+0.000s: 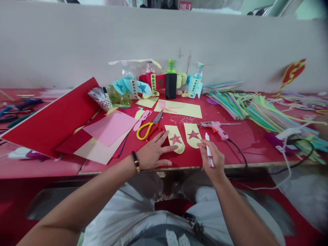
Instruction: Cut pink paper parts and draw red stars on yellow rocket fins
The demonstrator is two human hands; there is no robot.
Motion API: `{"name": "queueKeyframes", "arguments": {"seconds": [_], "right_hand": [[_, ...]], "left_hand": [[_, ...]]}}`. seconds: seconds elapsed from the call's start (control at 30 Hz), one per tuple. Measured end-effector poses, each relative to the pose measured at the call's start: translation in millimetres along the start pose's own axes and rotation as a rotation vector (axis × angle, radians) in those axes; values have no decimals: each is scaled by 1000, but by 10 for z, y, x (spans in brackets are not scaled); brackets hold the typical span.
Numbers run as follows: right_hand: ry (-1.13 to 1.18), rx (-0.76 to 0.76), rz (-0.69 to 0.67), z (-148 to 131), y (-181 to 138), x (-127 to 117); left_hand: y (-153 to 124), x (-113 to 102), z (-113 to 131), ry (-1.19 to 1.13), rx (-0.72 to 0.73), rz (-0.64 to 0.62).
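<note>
My left hand [153,153] lies spread on the red tabletop, its fingertips at the edge of a pale yellow paper piece [173,131] with one rounded end and a red star. To the right is a second such piece [190,127], also bearing a red star. My right hand [214,160] grips a white marker [208,147], close to the rounded end of that second piece. Scissors [144,132] with one yellow and one red handle rest just beyond my left fingers. A pink hot glue gun [217,129] lies beyond my right hand.
Decorated plastic bottles [171,66] stand along the wall. Pink paper [110,127] and a leaning red board [58,116] are at left, beside a cup of pens [104,100]. Pastel strips [266,112] are heaped at right. Cables [289,167] hang over the front edge.
</note>
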State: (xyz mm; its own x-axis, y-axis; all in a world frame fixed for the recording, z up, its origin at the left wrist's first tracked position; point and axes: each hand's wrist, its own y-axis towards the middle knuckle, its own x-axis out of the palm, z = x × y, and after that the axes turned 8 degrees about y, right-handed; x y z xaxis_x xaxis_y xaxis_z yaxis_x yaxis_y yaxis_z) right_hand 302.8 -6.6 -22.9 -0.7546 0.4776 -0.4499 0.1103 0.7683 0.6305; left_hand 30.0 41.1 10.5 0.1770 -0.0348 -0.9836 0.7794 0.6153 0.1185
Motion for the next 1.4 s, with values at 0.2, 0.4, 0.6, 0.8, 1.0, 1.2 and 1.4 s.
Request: {"name": "queueKeyframes", "arguments": {"seconds": [0.2,0.4,0.6,0.8,1.0,1.2,1.4], "right_hand": [[-23,-65,-33,3,14,12],[-53,-92,-5,-13,29,36],[-93,-146,-9,51,22,68],[-143,-268,-104,15,11,81],[-201,-317,-193,-50,-3,111],[-250,-341,-249,-18,-4,112],[-278,-345,-274,-24,-14,113]], "left_hand": [[-18,4,7,7,1,38],[-184,2,305,45,-125,175],[-508,165,707,-279,-228,378],[-495,181,722,-342,-457,454],[30,89,846,-346,-469,423],[446,185,909,-333,-458,366],[437,259,907,-274,-437,328]]}}
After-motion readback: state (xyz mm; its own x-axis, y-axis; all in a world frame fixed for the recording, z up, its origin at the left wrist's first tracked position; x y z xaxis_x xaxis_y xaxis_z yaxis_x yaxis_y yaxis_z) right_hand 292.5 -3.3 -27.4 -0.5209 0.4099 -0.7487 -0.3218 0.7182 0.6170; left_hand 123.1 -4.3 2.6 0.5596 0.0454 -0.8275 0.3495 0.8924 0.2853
